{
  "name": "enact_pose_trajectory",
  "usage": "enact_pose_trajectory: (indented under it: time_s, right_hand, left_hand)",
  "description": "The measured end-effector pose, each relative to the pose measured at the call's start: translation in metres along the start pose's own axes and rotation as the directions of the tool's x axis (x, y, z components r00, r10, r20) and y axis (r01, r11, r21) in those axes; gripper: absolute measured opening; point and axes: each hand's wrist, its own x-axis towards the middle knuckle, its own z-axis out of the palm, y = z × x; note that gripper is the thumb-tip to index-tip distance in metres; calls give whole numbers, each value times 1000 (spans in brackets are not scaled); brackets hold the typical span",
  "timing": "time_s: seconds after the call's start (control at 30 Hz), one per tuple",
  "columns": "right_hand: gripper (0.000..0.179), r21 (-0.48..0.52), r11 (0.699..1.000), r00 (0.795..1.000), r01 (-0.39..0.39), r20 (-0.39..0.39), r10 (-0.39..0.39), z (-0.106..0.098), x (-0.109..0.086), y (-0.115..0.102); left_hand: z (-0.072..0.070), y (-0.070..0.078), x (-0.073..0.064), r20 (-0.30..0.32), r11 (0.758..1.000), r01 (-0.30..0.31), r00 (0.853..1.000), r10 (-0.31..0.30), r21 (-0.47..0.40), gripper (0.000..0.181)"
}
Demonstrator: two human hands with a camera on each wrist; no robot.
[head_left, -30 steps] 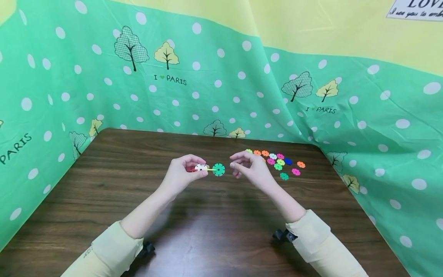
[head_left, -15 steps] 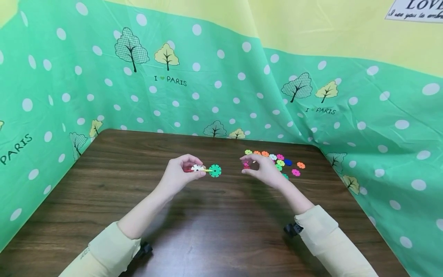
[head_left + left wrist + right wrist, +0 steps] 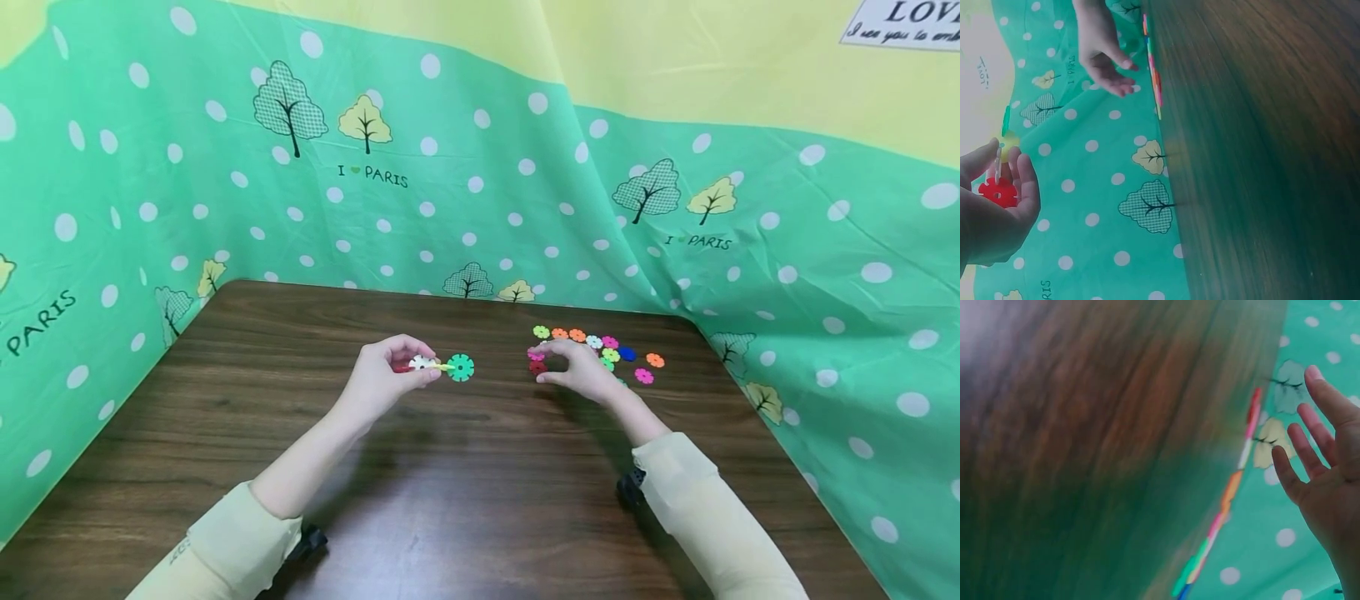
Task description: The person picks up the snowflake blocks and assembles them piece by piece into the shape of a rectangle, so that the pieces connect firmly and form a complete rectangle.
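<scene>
Two hands at work above our brown table [image 3: 420,500]: our left hand [image 3: 382,375] pinches a small chain of toy discs, a red disc [image 3: 999,192] in the fingers, a white disc [image 3: 421,362] next to it, and a green disc [image 3: 461,367] sticking out toward the right, all held just above the tabletop. Our right hand [image 3: 577,371] hangs with fingers spread and relaxed over the near edge of a loose pile of discs [image 3: 611,354] in pink, orange, green, blue and white, at the table's far right. Green dotted cloth [image 3: 465,183] walls the table.
</scene>
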Motion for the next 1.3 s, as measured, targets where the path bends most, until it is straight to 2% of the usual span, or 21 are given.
enact_pose_trajectory:
  time_s: [0.27, 0.5, 0.77, 1.07, 1.3]
  right_hand:
    - [42, -42, 997, 997, -70, 42, 72, 4, 8, 20]
    - [38, -72, 988, 988, -140, 52, 144, 7, 12, 24]
    - [33, -115, 986, 990, -125, 45, 131, 10, 18, 21]
    - [26, -112, 985, 990, -130, 39, 135, 10, 19, 20]
    - [24, -121, 990, 995, -75, 61, 82, 9, 19, 20]
  left_hand:
    - [1, 1, -1, -2, 1000, -12, 1000, 12, -28, 25]
    - [1, 0, -1, 3, 1000, -10, 1000, 10, -30, 25]
    - [1, 0, -1, 4, 999, -6, 1000, 6, -33, 25]
    - [1, -1, 0, 2, 1000, 0, 1000, 0, -26, 27]
    - [2, -1, -1, -3, 1000, 5, 1000, -5, -17, 27]
